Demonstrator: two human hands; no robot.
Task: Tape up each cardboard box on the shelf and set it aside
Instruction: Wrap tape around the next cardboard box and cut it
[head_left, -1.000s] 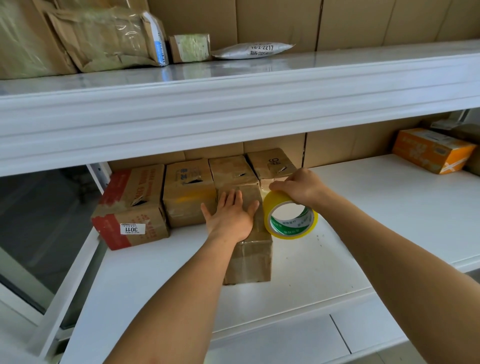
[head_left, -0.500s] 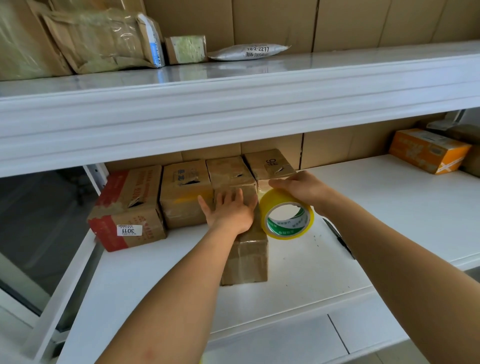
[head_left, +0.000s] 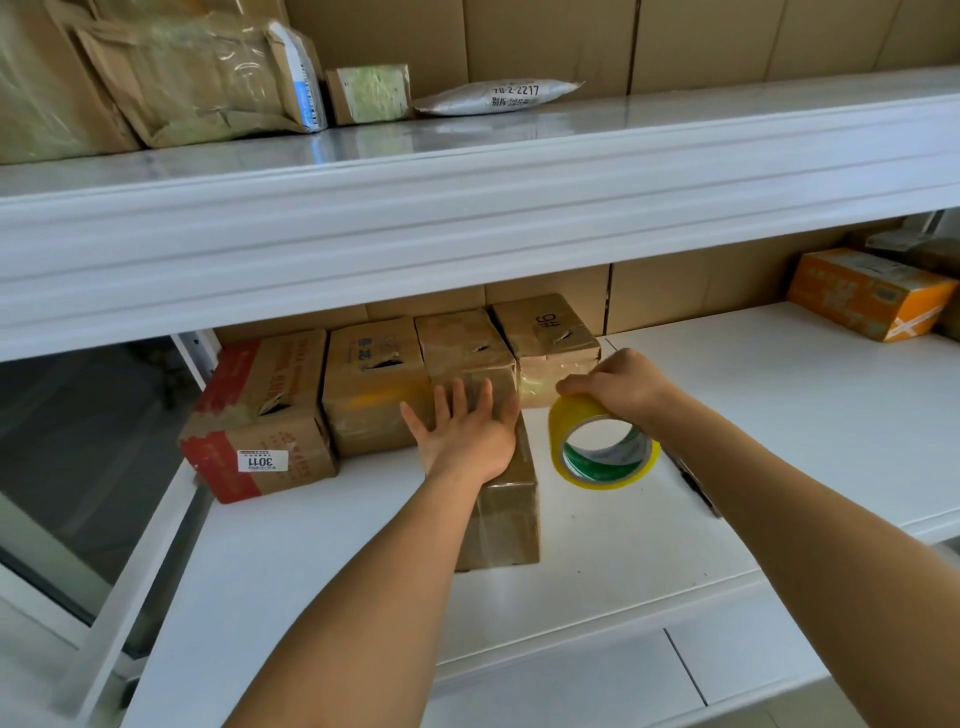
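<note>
On lower shelf (head_left: 649, 540), front box (head_left: 506, 512) lies long axis front-to-back, pressed flat by open-fingered left hand (head_left: 465, 434). Tape roll (head_left: 602, 449) gripped by right hand (head_left: 621, 387), strip possibly stretched to box.

Probably a parcel stockroom: white shelves (head_left: 519, 208) hold numbered cardboard boxes (head_left: 260, 421) and mailers (head_left: 498, 96).

Your left hand (head_left: 462, 436) flat on the brown taped cardboard box (head_left: 506, 512), four cardboard boxes (head_left: 374, 384) behind it, yellow tape roll (head_left: 602, 449) just right, under your right hand (head_left: 618, 387).
</note>
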